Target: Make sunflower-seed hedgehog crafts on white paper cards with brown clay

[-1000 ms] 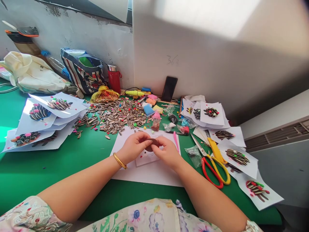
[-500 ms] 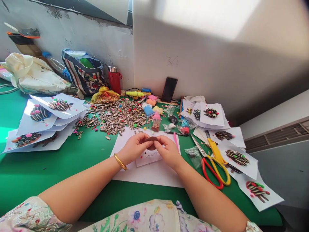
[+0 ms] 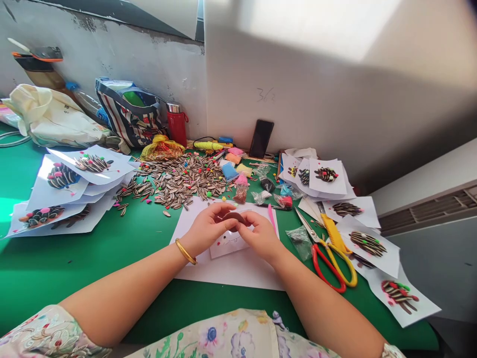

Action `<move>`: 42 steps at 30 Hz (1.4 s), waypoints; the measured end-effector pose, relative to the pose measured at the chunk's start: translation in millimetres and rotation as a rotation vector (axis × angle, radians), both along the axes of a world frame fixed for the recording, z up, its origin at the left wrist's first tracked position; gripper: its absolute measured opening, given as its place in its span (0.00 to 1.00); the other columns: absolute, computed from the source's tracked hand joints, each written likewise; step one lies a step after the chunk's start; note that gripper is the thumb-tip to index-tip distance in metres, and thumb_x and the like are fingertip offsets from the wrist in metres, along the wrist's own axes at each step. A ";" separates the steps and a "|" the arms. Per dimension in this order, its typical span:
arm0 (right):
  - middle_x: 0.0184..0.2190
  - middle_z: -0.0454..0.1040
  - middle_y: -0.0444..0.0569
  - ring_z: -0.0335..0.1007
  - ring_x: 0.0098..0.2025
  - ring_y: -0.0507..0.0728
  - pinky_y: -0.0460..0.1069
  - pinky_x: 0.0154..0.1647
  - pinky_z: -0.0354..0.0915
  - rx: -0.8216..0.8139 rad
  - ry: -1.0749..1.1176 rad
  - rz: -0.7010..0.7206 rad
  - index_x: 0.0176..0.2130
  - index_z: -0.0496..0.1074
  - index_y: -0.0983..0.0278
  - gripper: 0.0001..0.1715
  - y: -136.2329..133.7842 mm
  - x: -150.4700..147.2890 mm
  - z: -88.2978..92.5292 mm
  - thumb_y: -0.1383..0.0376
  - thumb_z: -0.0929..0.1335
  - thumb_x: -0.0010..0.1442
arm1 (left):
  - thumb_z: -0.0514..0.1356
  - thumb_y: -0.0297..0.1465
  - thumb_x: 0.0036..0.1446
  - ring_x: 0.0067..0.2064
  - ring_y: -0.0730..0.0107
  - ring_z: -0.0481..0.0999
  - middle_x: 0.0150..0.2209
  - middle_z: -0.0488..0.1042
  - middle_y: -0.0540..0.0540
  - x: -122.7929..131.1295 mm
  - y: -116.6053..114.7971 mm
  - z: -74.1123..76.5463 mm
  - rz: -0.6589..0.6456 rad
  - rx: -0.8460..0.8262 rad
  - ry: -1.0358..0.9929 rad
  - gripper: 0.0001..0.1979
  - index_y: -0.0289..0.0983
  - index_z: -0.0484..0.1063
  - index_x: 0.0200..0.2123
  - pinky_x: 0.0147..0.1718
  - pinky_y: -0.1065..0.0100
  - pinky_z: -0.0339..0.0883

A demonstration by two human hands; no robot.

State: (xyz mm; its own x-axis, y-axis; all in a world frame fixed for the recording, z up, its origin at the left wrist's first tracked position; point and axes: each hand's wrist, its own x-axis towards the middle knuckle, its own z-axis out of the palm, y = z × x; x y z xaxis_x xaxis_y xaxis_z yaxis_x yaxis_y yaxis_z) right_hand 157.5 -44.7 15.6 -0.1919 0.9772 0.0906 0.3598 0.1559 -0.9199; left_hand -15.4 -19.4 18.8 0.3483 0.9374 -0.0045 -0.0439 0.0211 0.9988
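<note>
Between the fingertips of both hands is a flat, rounded piece of brown clay (image 3: 234, 217). My left hand (image 3: 208, 226) pinches it from the left, a gold bangle on that wrist. From the other side my right hand (image 3: 261, 232) grips its edge. Right below the hands lies a small white card (image 3: 227, 247) with a line drawing and small dark and red dots, partly hidden by the fingers. That card rests on a larger white sheet (image 3: 231, 276). A pink pen-like stick (image 3: 273, 219) lies beside my right hand.
Sunflower seeds (image 3: 182, 181) are heaped beyond the hands, near coloured clay packets (image 3: 230, 171). Scissors (image 3: 331, 258) and a yellow cutter (image 3: 331, 231) lie at right. Seed-decorated cards (image 3: 108, 171) are stacked left, others (image 3: 367, 243) right. A phone (image 3: 262, 138) leans on the wall beyond a red bottle (image 3: 176, 127).
The brown clay piece has tilted and shifted slightly between the fingers, now showing more as a curved edge. Both hands stay over the card.
</note>
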 end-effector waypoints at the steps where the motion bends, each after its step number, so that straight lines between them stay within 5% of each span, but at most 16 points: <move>1: 0.32 0.78 0.45 0.71 0.36 0.55 0.49 0.39 0.64 0.006 -0.026 0.004 0.33 0.75 0.62 0.07 -0.3 -0.3 0.2 0.62 0.68 0.61 | 0.68 0.36 0.49 0.35 0.66 0.78 0.36 0.76 0.46 0.2 -0.2 0.1 -0.003 -0.005 0.008 0.14 0.35 0.74 0.37 0.35 0.65 0.74; 6: 0.33 0.78 0.45 0.71 0.36 0.55 0.50 0.40 0.65 -0.013 0.023 -0.009 0.35 0.75 0.61 0.07 -0.8 -0.7 0.2 0.62 0.67 0.61 | 0.68 0.38 0.50 0.31 0.68 0.77 0.28 0.75 0.48 -0.4 -0.2 3.6 -0.030 -0.065 -0.018 0.13 0.34 0.74 0.31 0.33 0.66 0.74; 22: 0.32 0.78 0.46 0.73 0.36 0.56 0.51 0.40 0.67 -0.080 0.137 -0.030 0.35 0.75 0.63 0.10 -0.1 0.4 1.4 0.58 0.70 0.58 | 0.70 0.41 0.50 0.37 0.65 0.79 0.34 0.80 0.44 -3.7 2.8 0.1 -0.029 -0.100 -0.058 0.17 0.34 0.77 0.38 0.39 0.64 0.73; 28: 0.30 0.74 0.44 0.69 0.34 0.55 0.50 0.38 0.65 -0.060 0.150 -0.026 0.34 0.72 0.62 0.09 2.2 1.2 -2.3 0.59 0.68 0.58 | 0.68 0.43 0.51 0.33 0.64 0.78 0.29 0.78 0.45 -5.5 4.7 -0.9 0.024 -0.078 0.014 0.17 0.34 0.76 0.29 0.37 0.63 0.72; 34: 0.31 0.73 0.45 0.69 0.34 0.55 0.50 0.37 0.66 -0.109 0.213 -0.033 0.35 0.70 0.61 0.13 4.0 3.1 -9.1 0.54 0.66 0.61 | 0.73 0.36 0.44 0.38 0.62 0.80 0.35 0.80 0.44 -0.8 2.7 0.2 -0.062 -0.168 -0.105 0.20 0.34 0.75 0.40 0.41 0.59 0.74; 42: 0.28 0.69 0.44 0.64 0.33 0.55 0.49 0.35 0.63 -0.050 0.180 -0.047 0.31 0.68 0.61 0.19 4.2 6.3 -10.4 0.50 0.64 0.64 | 0.73 0.35 0.41 0.33 0.65 0.78 0.30 0.78 0.46 1.1 2.0 3.7 -0.043 -0.168 -0.026 0.18 0.34 0.73 0.34 0.31 0.66 0.72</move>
State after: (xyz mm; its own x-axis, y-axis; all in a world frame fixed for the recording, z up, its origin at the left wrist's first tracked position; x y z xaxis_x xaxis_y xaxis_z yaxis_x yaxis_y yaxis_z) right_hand 163.9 -40.5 5.2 -0.1307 0.9889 0.0708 0.1946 0.0956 -0.9762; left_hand -14.2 -17.4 22.5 0.3899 0.9084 -0.1508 -0.0648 0.1904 0.9796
